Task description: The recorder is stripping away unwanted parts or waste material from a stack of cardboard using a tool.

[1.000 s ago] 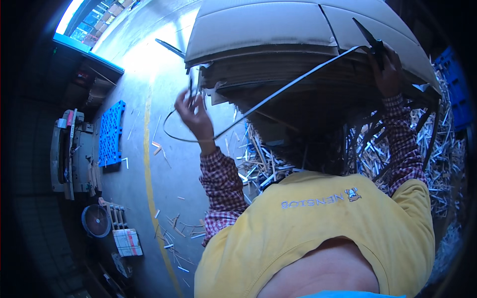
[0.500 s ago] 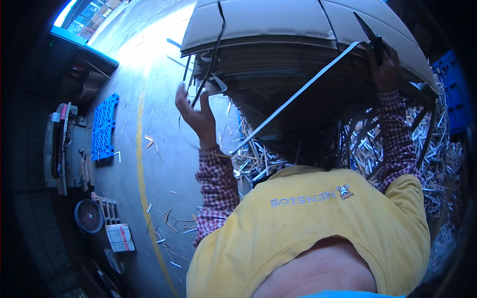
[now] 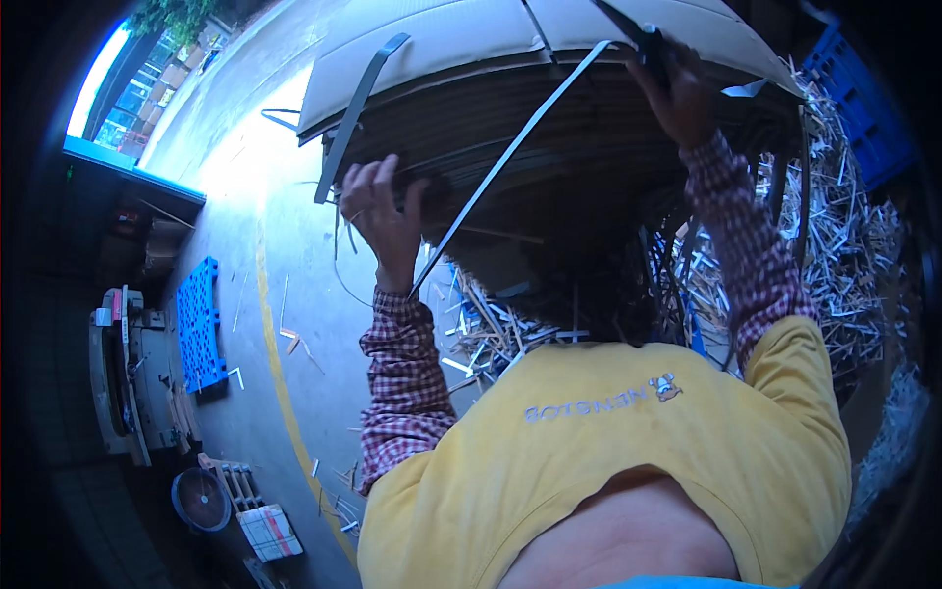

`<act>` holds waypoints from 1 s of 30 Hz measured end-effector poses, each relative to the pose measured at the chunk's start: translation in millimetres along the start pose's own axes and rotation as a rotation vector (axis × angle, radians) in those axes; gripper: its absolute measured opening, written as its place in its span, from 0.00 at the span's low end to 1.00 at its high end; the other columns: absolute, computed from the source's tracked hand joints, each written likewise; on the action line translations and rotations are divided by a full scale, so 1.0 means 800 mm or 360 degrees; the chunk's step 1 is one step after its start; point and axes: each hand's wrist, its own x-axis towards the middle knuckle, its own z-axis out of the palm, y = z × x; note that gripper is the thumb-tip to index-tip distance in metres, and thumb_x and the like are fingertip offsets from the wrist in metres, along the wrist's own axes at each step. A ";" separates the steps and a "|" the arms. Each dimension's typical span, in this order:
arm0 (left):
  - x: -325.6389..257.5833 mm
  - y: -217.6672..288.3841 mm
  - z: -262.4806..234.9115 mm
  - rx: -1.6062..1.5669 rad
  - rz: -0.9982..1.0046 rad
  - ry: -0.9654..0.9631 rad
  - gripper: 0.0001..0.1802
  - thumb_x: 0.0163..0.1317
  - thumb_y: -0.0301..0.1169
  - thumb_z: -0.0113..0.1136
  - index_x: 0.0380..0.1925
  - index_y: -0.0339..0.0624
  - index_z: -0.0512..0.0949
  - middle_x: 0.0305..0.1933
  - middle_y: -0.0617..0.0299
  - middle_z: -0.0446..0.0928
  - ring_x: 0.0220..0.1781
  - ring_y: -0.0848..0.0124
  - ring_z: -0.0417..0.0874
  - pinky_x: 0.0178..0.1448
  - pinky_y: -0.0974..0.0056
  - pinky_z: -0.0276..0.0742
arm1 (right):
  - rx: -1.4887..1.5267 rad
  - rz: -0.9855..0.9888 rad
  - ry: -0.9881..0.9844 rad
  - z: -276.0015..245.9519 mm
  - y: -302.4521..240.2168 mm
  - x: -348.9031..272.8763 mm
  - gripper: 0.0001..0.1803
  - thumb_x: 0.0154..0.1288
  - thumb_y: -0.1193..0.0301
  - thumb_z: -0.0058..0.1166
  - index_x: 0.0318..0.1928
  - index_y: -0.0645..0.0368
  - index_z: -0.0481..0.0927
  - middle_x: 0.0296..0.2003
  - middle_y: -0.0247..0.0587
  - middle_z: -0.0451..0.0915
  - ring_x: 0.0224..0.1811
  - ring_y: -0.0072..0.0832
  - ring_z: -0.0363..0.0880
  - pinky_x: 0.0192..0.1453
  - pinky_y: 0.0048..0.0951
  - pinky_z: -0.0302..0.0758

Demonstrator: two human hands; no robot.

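Note:
My left hand (image 3: 381,211) is raised at the left end of a tall stack of flat cardboard (image 3: 471,118), its fingers apart and nothing visible in them. Whether its fingertips touch the stack, I cannot tell. Just above them a dark strap (image 3: 358,118) stands away from the stack in a bent curve. My right hand (image 3: 679,96) is closed round the dark handle of a knife (image 3: 628,25), its pointed blade over the top sheet. A pale strap (image 3: 510,147) runs slantwise from beside the right hand to my left wrist; whether the right fingers pinch it is hidden.
A heap of cardboard strips (image 3: 834,245) lies at the right, below a blue plastic pallet (image 3: 859,98). More scraps lie under the stack. Another blue pallet (image 3: 201,324) is on the floor at the left, near a yellow line (image 3: 275,373), a round fan-like object (image 3: 202,499) and machinery (image 3: 128,373).
The view has shifted, and both hands and the stack sit further left in it. The left dark strap, earlier lying down over the stack's edge, now bows away from it.

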 end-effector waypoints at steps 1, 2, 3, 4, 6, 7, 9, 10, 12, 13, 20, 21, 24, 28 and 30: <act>-0.004 0.011 -0.004 0.0006 0.0066 -0.0084 0.20 0.48 0.38 0.66 0.40 0.44 0.76 0.42 0.57 0.72 0.48 0.58 0.70 0.54 0.53 0.61 | 0.0135 -0.0097 0.0129 -0.015 -0.014 -0.006 0.22 0.57 0.58 0.57 0.42 0.66 0.78 0.47 0.46 0.74 0.49 0.40 0.72 0.53 0.36 0.69; 0.006 0.007 0.000 -0.0025 0.0116 -0.0099 0.18 0.47 0.37 0.67 0.38 0.45 0.76 0.42 0.57 0.73 0.48 0.58 0.71 0.54 0.53 0.61 | 0.0136 -0.0099 0.0116 -0.022 -0.024 -0.007 0.22 0.57 0.58 0.57 0.42 0.66 0.78 0.47 0.46 0.74 0.49 0.40 0.72 0.53 0.36 0.69; 0.019 -0.006 -0.001 -0.0049 0.0182 -0.0120 0.17 0.47 0.36 0.67 0.37 0.45 0.76 0.41 0.57 0.73 0.48 0.58 0.72 0.55 0.53 0.61 | 0.0187 -0.0210 0.0051 -0.025 -0.041 -0.009 0.20 0.55 0.58 0.58 0.39 0.64 0.79 0.48 0.44 0.73 0.50 0.38 0.71 0.53 0.36 0.68; 0.031 -0.007 -0.001 -0.0097 0.0212 -0.0185 0.14 0.48 0.36 0.64 0.36 0.46 0.77 0.38 0.60 0.72 0.47 0.60 0.71 0.53 0.54 0.61 | 0.0227 -0.0332 -0.0010 -0.022 -0.051 -0.005 0.19 0.53 0.58 0.59 0.37 0.62 0.80 0.48 0.41 0.73 0.50 0.36 0.70 0.54 0.36 0.67; 0.031 -0.031 0.000 -0.0134 0.0349 -0.0278 0.13 0.48 0.35 0.64 0.35 0.45 0.77 0.37 0.60 0.72 0.46 0.61 0.71 0.52 0.55 0.63 | 0.0378 -0.0543 -0.0214 -0.013 -0.086 -0.001 0.17 0.49 0.59 0.62 0.33 0.60 0.81 0.50 0.38 0.71 0.52 0.33 0.68 0.54 0.36 0.65; 0.040 -0.031 -0.002 -0.0190 0.0502 -0.0370 0.13 0.48 0.34 0.64 0.34 0.45 0.77 0.37 0.61 0.73 0.44 0.62 0.72 0.51 0.56 0.64 | 0.0461 -0.0619 -0.0354 -0.004 -0.103 -0.004 0.16 0.47 0.59 0.63 0.31 0.59 0.81 0.51 0.37 0.70 0.54 0.32 0.67 0.54 0.36 0.64; 0.047 -0.025 -0.002 -0.0314 0.0337 -0.0339 0.10 0.47 0.32 0.64 0.32 0.44 0.78 0.35 0.61 0.74 0.42 0.62 0.73 0.47 0.59 0.68 | 0.0441 -0.0654 -0.0438 0.032 -0.122 -0.015 0.17 0.47 0.61 0.64 0.34 0.60 0.80 0.51 0.39 0.70 0.54 0.33 0.67 0.54 0.36 0.65; 0.049 -0.027 0.000 -0.0358 0.0314 -0.0358 0.09 0.47 0.31 0.64 0.30 0.44 0.79 0.33 0.61 0.75 0.41 0.62 0.74 0.45 0.59 0.69 | 0.0421 -0.0693 -0.0529 0.043 -0.129 -0.015 0.18 0.47 0.63 0.64 0.37 0.61 0.79 0.51 0.40 0.70 0.53 0.33 0.68 0.54 0.36 0.65; 0.052 -0.027 -0.002 -0.0397 0.0308 -0.0384 0.07 0.47 0.32 0.63 0.28 0.44 0.79 0.31 0.61 0.75 0.39 0.63 0.76 0.43 0.58 0.71 | 0.0405 -0.0619 -0.0502 0.056 -0.132 -0.007 0.18 0.48 0.63 0.64 0.37 0.61 0.79 0.51 0.40 0.70 0.53 0.33 0.68 0.54 0.36 0.65; 0.052 -0.029 -0.002 -0.0385 0.0303 -0.0381 0.07 0.47 0.32 0.63 0.28 0.44 0.79 0.31 0.61 0.75 0.39 0.63 0.76 0.43 0.58 0.71 | 0.0387 -0.0541 -0.0478 0.061 -0.133 -0.002 0.17 0.48 0.63 0.63 0.36 0.61 0.79 0.50 0.40 0.70 0.53 0.33 0.68 0.54 0.37 0.65; 0.068 -0.033 -0.001 -0.0602 -0.0260 -0.0603 0.08 0.58 0.28 0.50 0.29 0.36 0.76 0.29 0.53 0.76 0.34 0.55 0.76 0.40 0.59 0.71 | 0.0505 -0.0344 -0.0633 0.066 -0.133 0.035 0.15 0.59 0.62 0.54 0.36 0.63 0.79 0.39 0.43 0.76 0.40 0.34 0.75 0.45 0.35 0.72; 0.071 -0.052 -0.011 -0.0888 -0.0195 -0.0539 0.09 0.59 0.28 0.50 0.30 0.34 0.76 0.28 0.51 0.76 0.31 0.58 0.77 0.38 0.62 0.71 | 0.0725 -0.0186 -0.0774 0.062 -0.130 0.042 0.16 0.59 0.62 0.54 0.36 0.64 0.79 0.39 0.44 0.76 0.40 0.34 0.75 0.45 0.34 0.73; 0.041 -0.113 -0.090 -0.0704 -0.0415 -0.1131 0.10 0.61 0.28 0.48 0.34 0.36 0.78 0.27 0.53 0.78 0.30 0.66 0.79 0.36 0.63 0.72 | 0.1111 -0.0216 -0.1129 0.023 -0.116 0.045 0.14 0.56 0.65 0.57 0.37 0.64 0.79 0.43 0.45 0.74 0.42 0.37 0.74 0.46 0.34 0.73; -0.029 -0.162 -0.145 0.0009 -0.0702 -0.1331 0.16 0.45 0.31 0.68 0.36 0.40 0.78 0.36 0.54 0.75 0.41 0.59 0.75 0.47 0.59 0.71 | 0.0831 -0.0456 -0.0680 0.033 -0.139 0.011 0.14 0.51 0.65 0.61 0.34 0.63 0.79 0.45 0.44 0.73 0.46 0.35 0.72 0.48 0.35 0.68; -0.030 -0.127 -0.121 -0.0125 -0.0367 -0.0684 0.20 0.45 0.33 0.68 0.40 0.43 0.78 0.43 0.55 0.73 0.47 0.58 0.72 0.52 0.58 0.68 | 0.0428 -0.0518 -0.0638 0.052 -0.154 -0.004 0.15 0.47 0.65 0.64 0.34 0.62 0.80 0.48 0.41 0.71 0.51 0.31 0.67 0.52 0.34 0.64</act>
